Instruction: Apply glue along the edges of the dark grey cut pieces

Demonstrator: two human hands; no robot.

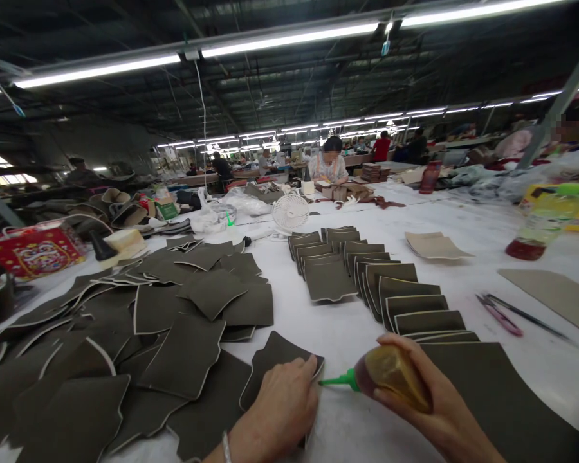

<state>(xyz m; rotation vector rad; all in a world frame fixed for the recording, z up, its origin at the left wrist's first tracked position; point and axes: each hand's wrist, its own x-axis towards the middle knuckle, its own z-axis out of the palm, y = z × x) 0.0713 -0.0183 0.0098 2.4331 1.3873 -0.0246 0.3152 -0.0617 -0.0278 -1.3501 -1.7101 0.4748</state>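
Note:
My left hand (284, 400) rests on a dark grey-brown leather-like piece (276, 351) with a pale edge, its fingers curled together over the piece's right side. In my right hand (429, 392) is a squeeze bottle (390, 376) of amber liquid, tilted on its side. The bottle's green nozzle (338, 380) points left, its tip close beside the piece's edge and my left fingertips. Left of my hands lies a loose heap of similar dark pieces (183, 347). Beyond my right hand, more pieces (410, 289) overlap in rows. A larger dark panel (487, 379) lies under my right forearm.
Small snips (502, 316) and a dark pen-like tool (525, 315) lie at the right. Behind them are beige pieces (437, 245) and a bottle of red liquid (535, 231). A white fan (290, 213) stands ahead. A co-worker (329, 164) sits across the table.

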